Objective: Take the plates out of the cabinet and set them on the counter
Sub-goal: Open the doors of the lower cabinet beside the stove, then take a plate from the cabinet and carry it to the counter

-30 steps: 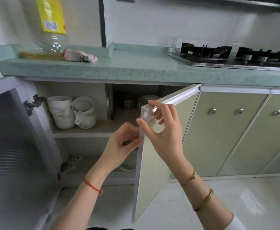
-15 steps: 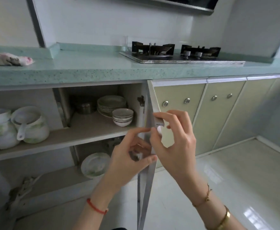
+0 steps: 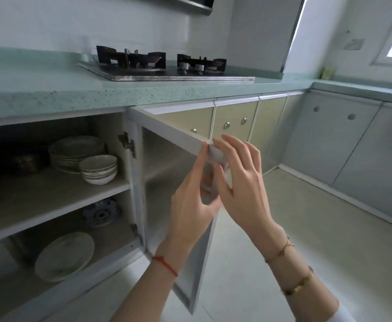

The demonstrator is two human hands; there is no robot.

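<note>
The cabinet door (image 3: pixel 167 173) stands swung wide, its inner side facing me. My left hand (image 3: pixel 190 201) grips the door's free edge from the inside. My right hand (image 3: pixel 239 182) rests against the same edge from the outside, fingers spread. On the upper shelf (image 3: pixel 41 201) sits a stack of plates (image 3: pixel 74 151) with a stack of small bowls (image 3: pixel 98 169) in front of it. One large plate (image 3: pixel 63 255) leans on the bottom shelf, and a blue-patterned dish (image 3: pixel 100 213) lies behind it. The green counter (image 3: pixel 50 89) runs above the cabinet.
A gas stove (image 3: pixel 160 68) sits on the counter at the middle. A dark metal pot (image 3: pixel 25 162) stands left of the plate stack. Closed cabinet doors with round knobs (image 3: pixel 234 123) continue to the right, round the corner. Pale floor tiles (image 3: pixel 318 240) spread on the right.
The view has swung right. The door has opened further, from edge-on to showing its inner side. Both hands stayed on its free edge and moved right with it.
</note>
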